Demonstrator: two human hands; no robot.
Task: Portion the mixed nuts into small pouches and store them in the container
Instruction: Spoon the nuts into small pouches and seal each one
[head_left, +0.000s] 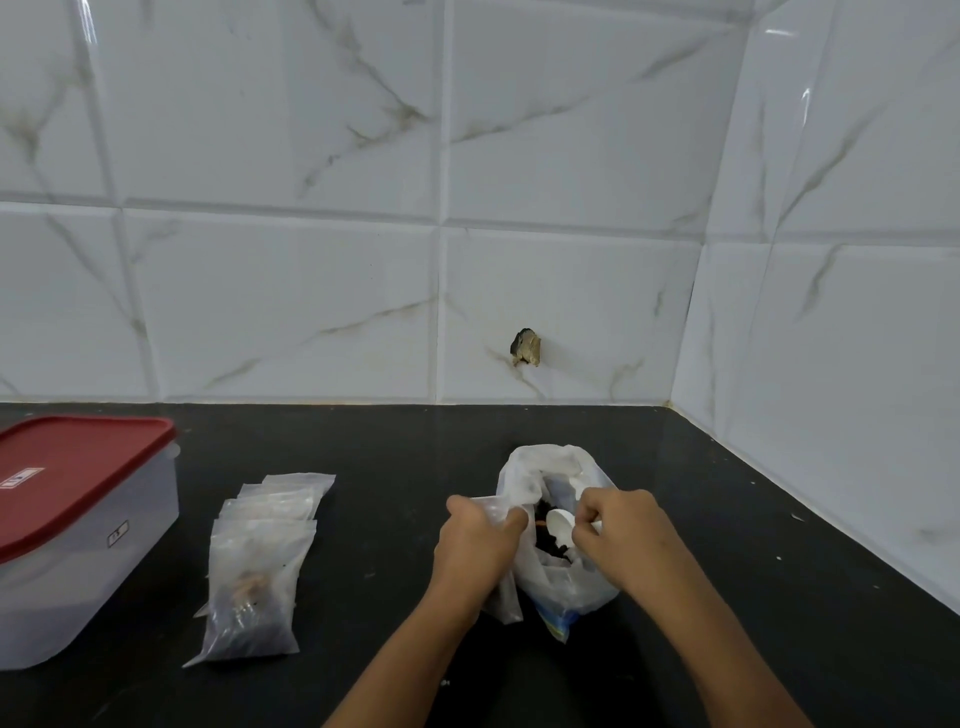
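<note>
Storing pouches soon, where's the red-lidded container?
Head view: clear plastic container with red lid sits far left on the black countertop, left of the stacked clear pouches.

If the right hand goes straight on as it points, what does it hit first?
Probably the nuts inside the open bag, spoon first; the pouch in the left hand lies beyond. Depth unclear.

A black countertop (363, 447) runs back to a far wall (291, 291) of glossy white tiles with grey-brown veins, which meets a like-tiled right wall (841, 312) at the far right corner, with a rough dark hole (526, 347) low in the far wall and pale light glinting on the tiles.
</note>
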